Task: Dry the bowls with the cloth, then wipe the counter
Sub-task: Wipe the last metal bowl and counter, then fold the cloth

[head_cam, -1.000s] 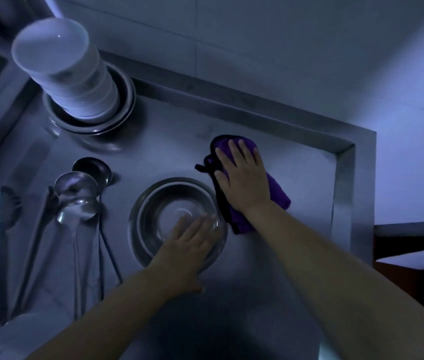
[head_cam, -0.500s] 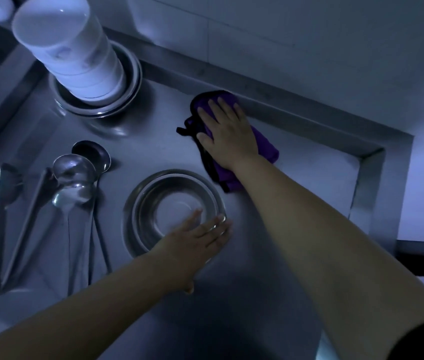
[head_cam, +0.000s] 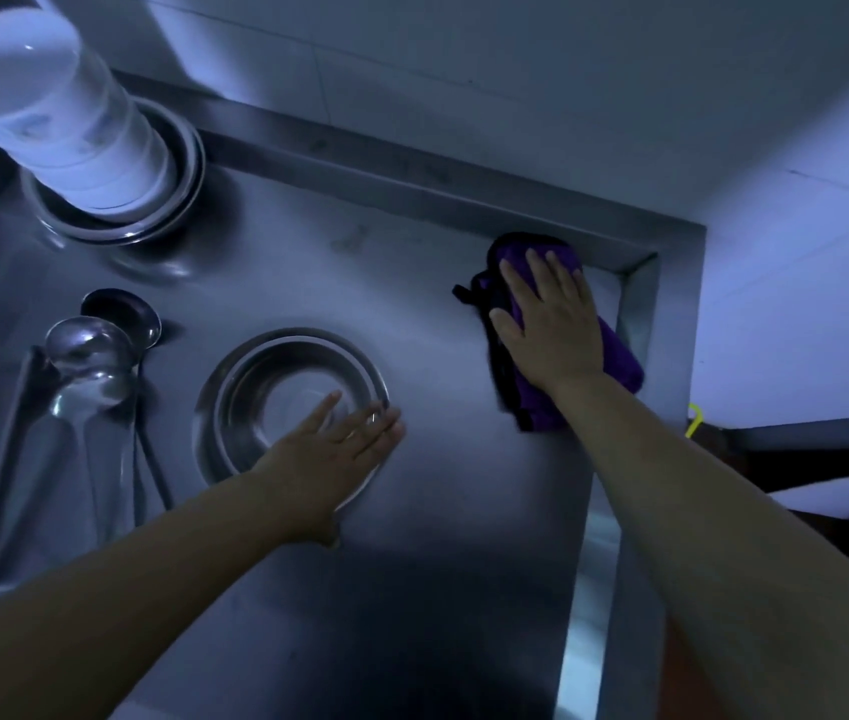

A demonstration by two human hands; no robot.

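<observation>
Purple cloth [head_cam: 614,366] is pressed flat onto the steel counter [head_cam: 438,537] by the right hand [head_cam: 552,330], whose fingers are straight and slightly spread, pointing toward the back wall. The right forearm is stretched out from the lower right corner of the view. The cloth is bunched under the palm, close to the far right corner of the counter, where the raised back ledge [head_cam: 412,184] meets the raised right rim [head_cam: 638,314]; only a narrow strip of bare steel is left between cloth and rim on that side.

The left hand [head_cam: 331,454] is laid open, fingers together and extended, over the near right edge of an upright steel bowl [head_cam: 256,376] near the middle of the counter. The left forearm is extended from the lower left.

Between bowl and cloth a broad stretch of bare steel is seen, and more lies toward the near edge. A stack of white bowls [head_cam: 53,111] is set in steel bowls [head_cam: 178,200] at the far left. Ladles [head_cam: 89,350] and long utensils are laid along the left side.
</observation>
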